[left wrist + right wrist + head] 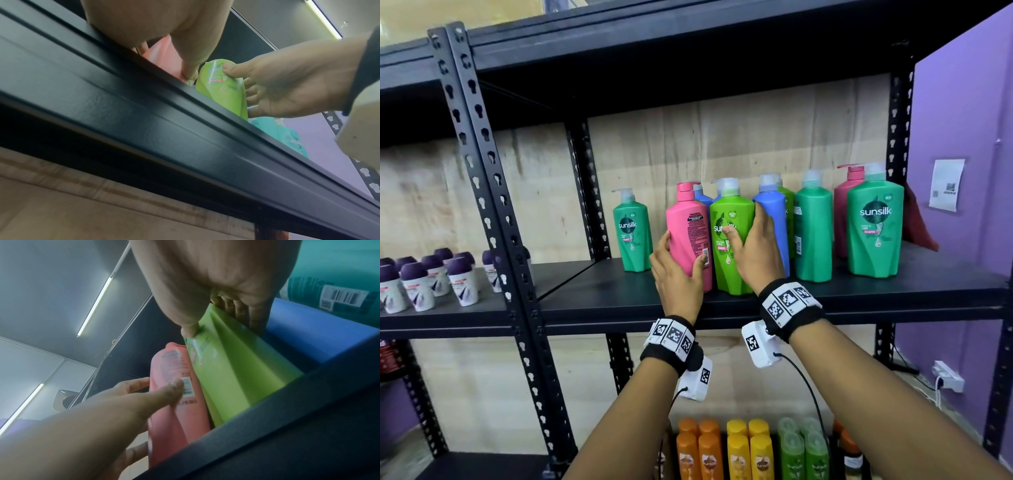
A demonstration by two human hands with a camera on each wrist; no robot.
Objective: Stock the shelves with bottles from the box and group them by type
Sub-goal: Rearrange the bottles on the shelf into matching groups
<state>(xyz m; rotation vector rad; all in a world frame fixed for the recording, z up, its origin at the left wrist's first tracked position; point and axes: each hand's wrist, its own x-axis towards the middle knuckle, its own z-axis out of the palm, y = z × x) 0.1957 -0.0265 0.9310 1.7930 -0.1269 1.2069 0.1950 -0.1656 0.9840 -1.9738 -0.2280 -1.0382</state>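
Observation:
On the black shelf (619, 301) stand a pink pump bottle (690, 226) and, touching its right side, a light green pump bottle (732, 260). My left hand (681, 270) grips the pink bottle low down, thumb on its barcode label. My right hand (749, 241) grips the light green bottle, thumb on the front label and fingers behind its right edge. The left wrist view shows the pink bottle (162, 53), the light green bottle (222, 91) and my right hand (273, 86). In the right wrist view are the pink bottle (179, 412), the light green bottle (236, 369) and my left hand (141, 395).
A teal-green bottle (632, 236) stands left of the pair. Blue (774, 212), teal-green (812, 233) and pink (842, 205) bottles crowd the right. Purple-capped roll-ons (431, 277) fill the left bay. Orange, yellow and green bottles (722, 452) sit below. A purple wall (962, 120) closes the right.

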